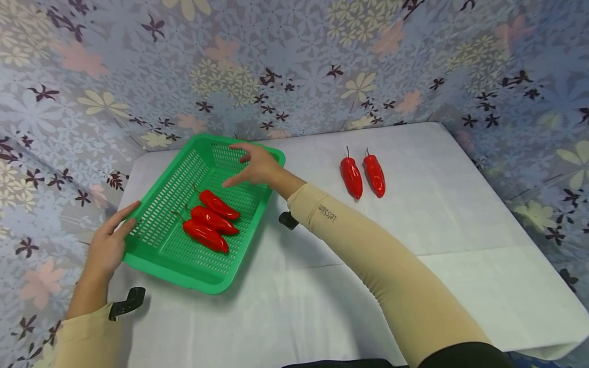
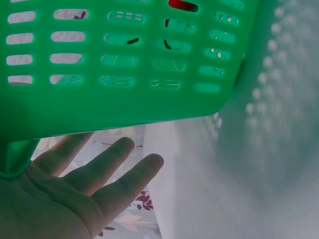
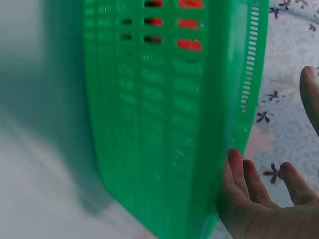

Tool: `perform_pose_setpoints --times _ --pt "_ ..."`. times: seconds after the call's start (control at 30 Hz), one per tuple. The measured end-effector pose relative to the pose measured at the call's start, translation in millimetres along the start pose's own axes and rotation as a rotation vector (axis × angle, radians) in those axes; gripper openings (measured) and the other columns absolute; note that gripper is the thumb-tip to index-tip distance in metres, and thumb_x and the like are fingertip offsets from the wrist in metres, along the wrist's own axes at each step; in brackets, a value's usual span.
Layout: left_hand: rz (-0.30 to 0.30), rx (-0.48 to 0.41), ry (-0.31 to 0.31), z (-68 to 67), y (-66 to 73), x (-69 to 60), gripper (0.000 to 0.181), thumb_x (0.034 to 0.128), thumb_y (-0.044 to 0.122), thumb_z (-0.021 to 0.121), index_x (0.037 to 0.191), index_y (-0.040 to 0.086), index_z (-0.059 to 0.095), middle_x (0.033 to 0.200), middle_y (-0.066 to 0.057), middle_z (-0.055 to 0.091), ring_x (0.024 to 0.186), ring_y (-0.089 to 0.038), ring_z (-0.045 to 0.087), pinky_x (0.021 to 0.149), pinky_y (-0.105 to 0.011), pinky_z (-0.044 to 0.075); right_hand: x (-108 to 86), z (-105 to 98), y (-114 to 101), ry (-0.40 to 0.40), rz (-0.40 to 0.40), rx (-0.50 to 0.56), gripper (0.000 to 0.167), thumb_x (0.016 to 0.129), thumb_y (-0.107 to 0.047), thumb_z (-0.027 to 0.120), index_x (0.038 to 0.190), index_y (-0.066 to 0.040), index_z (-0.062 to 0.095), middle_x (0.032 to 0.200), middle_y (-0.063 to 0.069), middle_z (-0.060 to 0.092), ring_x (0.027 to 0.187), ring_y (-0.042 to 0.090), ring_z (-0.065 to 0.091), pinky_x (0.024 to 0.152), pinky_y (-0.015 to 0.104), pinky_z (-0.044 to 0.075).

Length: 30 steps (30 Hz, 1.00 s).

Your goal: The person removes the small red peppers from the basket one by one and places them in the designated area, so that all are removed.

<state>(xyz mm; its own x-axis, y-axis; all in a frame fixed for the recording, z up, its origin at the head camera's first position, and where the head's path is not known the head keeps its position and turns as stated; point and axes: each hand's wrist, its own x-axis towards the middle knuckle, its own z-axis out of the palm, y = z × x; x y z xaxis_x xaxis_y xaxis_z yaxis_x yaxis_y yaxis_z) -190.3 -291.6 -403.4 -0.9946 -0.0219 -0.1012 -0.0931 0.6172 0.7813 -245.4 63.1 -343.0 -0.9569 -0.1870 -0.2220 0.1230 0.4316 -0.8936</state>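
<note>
A green plastic basket [image 1: 184, 281] with slotted walls stands on the left of the white-covered table. Three red peppers [image 1: 213, 220] lie side by side on its floor. At the basket's left side, my left hand [image 1: 106, 248] holds the rim; in the left wrist view several fingers [image 2: 122, 186] stretch out below the rim. Over the basket's far right part hovers my right hand [image 1: 257, 166], its fingers spread and nothing held. In the right wrist view that hand [image 3: 264, 209] is beside the basket's rim [image 3: 219, 109]; contact is unclear.
Two more red peppers [image 1: 352, 178] lie close together on the white tablecloth [image 1: 442, 214], right of the basket. Flower-patterned fabric [image 1: 294, 66] rises behind the table and at both sides. Black wrist mounts [image 1: 129, 302] stick out from the sleeves.
</note>
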Motion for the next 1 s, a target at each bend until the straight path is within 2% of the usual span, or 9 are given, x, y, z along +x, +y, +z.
perform_pose_setpoints --times 0.13,0.23,0.3,0.33,0.43,0.53,0.7,0.87,1.0 --pt "0.003 -0.004 0.005 2.1 0.6 0.1 0.048 0.1084 0.041 0.04 0.156 0.032 0.041 0.162 -0.012 0.028 0.144 -0.042 0.026 0.108 -0.062 0.024 3.3 12.4 2.2 -0.017 0.038 0.028 0.096 0.071 -0.024 0.095 0.153 -0.031 0.045 0.144 0.009 0.052 0.11 0.021 0.061 0.08 0.035 0.056" --pt "0.007 -0.003 0.015 3.1 0.6 -0.1 0.048 0.1086 0.04 0.04 0.156 0.03 0.041 0.162 -0.012 0.029 0.145 -0.041 0.025 0.11 -0.062 0.022 5.9 22.4 2.8 -0.022 0.073 0.049 0.094 0.071 -0.024 0.095 0.151 -0.032 0.047 0.142 0.009 0.054 0.084 0.016 0.063 0.071 0.031 0.055" --pt "0.011 -0.003 0.023 3.0 0.1 -0.5 0.048 0.1087 0.039 0.04 0.156 0.029 0.042 0.162 -0.012 0.03 0.145 -0.041 0.025 0.111 -0.061 0.021 7.5 29.3 3.0 -0.028 0.096 0.053 0.093 0.072 -0.024 0.094 0.151 -0.032 0.047 0.141 0.008 0.055 0.064 0.012 0.054 0.064 0.029 0.051" --pt "0.012 -0.002 0.024 2.8 -0.1 -0.5 0.048 0.1088 0.039 0.04 0.156 0.029 0.042 0.162 -0.012 0.03 0.145 -0.04 0.025 0.112 -0.061 0.021 8.5 32.6 3.6 -0.028 0.106 0.039 0.092 0.072 -0.025 0.094 0.151 -0.032 0.048 0.141 0.009 0.055 0.064 0.012 0.054 0.064 0.03 0.051" --pt "0.017 -0.008 0.024 2.1 -0.7 -0.6 0.048 0.1089 0.038 0.04 0.156 0.029 0.041 0.162 -0.012 0.03 0.145 -0.04 0.025 0.112 -0.06 0.02 11.2 41.5 6.1 -0.01 0.125 -0.015 0.09 0.072 -0.028 0.094 0.15 -0.031 0.05 0.138 0.008 0.057 0.079 0.016 0.058 0.07 0.032 0.051" --pt "0.021 -0.015 0.019 1.2 -1.4 -0.7 0.047 0.1087 0.039 0.04 0.155 0.031 0.042 0.162 -0.012 0.029 0.145 -0.04 0.025 0.112 -0.061 0.021 13.6 47.9 8.3 0.021 0.139 -0.055 0.089 0.072 -0.029 0.094 0.149 -0.029 0.051 0.139 0.008 0.057 0.115 0.02 0.057 0.083 0.034 0.052" --pt "0.03 -0.011 0.023 0.2 -2.1 -2.1 0.047 0.1081 0.042 0.041 0.154 0.033 0.043 0.162 -0.013 0.029 0.145 -0.041 0.024 0.112 -0.062 0.02 17.2 56.1 10.0 0.005 0.179 -0.067 0.087 0.074 -0.027 0.093 0.15 -0.028 0.05 0.143 0.007 0.055 0.118 0.022 0.057 0.088 0.037 0.052" --pt "0.034 -0.011 0.027 0.8 -1.5 -2.0 0.048 0.1084 0.04 0.041 0.155 0.03 0.043 0.161 -0.012 0.031 0.145 -0.04 0.025 0.112 -0.062 0.02 22.9 62.6 13.9 -0.036 0.223 -0.089 0.087 0.076 -0.025 0.091 0.151 -0.027 0.048 0.154 0.006 0.043 0.127 0.027 0.052 0.095 0.043 0.05" --pt "0.043 -0.022 0.026 0.6 -1.2 -1.3 0.048 0.1086 0.038 0.042 0.155 0.027 0.043 0.161 -0.012 0.031 0.146 -0.04 0.024 0.113 -0.062 0.019 29.2 68.7 16.4 -0.083 0.3 -0.13 0.089 0.077 -0.028 0.091 0.153 -0.032 0.045 0.158 0.002 0.038 0.132 0.027 0.048 0.092 0.047 0.051"
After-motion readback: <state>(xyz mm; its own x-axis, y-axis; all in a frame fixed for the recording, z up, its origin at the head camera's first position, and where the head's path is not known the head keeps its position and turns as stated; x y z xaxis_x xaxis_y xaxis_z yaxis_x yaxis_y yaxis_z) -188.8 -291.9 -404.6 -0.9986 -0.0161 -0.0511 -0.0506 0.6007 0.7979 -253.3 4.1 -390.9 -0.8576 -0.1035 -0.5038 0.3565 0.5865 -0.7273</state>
